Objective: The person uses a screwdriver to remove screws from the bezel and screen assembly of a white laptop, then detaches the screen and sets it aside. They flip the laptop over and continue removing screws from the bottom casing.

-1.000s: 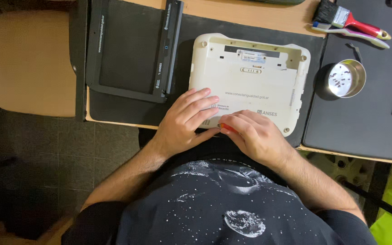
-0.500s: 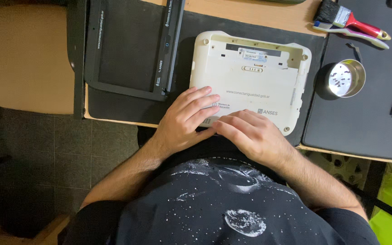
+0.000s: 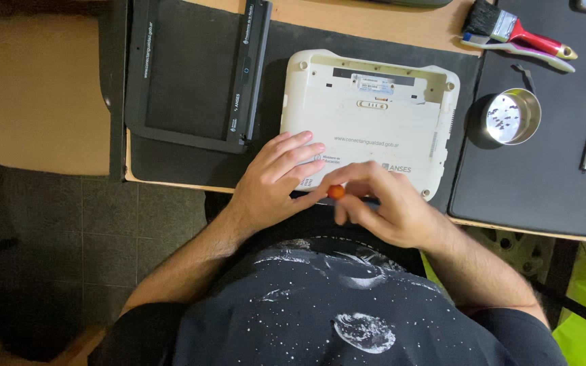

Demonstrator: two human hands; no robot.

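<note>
Fingers (image 3: 357, 181) of my right hand (image 3: 384, 207) close around a small tool with an orange round tip (image 3: 336, 192), held at the near edge of the white plastic laptop shell (image 3: 367, 118) lying underside up on the bench (image 3: 374, 24). My left hand (image 3: 276, 177) rests flat on the shell's near left corner, fingers spread, gripping nothing. Left lies a black screen bezel frame (image 3: 194, 74); right, a round metal tin (image 3: 512, 116) and a red-handled paintbrush (image 3: 517, 30).

Bare black mat (image 3: 544, 183) right of white laptop (image 3: 367, 122); metal cup (image 3: 512, 116), brush (image 3: 510, 30) beyond
</note>
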